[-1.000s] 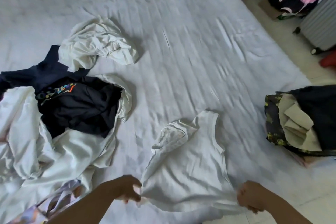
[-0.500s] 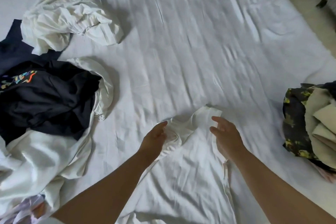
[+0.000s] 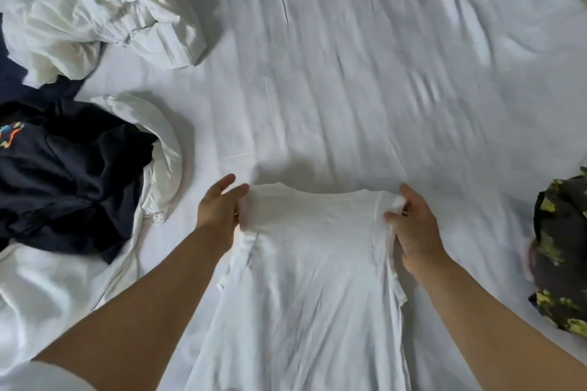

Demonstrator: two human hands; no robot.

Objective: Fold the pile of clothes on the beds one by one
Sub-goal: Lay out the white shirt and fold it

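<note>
I hold the white top [image 3: 305, 279] on the bed [image 3: 365, 73]. My left hand [image 3: 219, 213] grips its left shoulder corner and my right hand [image 3: 413, 228] pinches the right one. I judge the thin cloth may bunch or slip if I pull unevenly. Its neck points away from my hands, and its long axis runs back between my forearms toward me.

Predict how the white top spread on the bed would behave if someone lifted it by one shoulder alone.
The white top would probably droop and bunch, since its thin fabric already wrinkles between the left hand and right hand. It likely weighs little. It may slide easily over the bed sheet.
</note>
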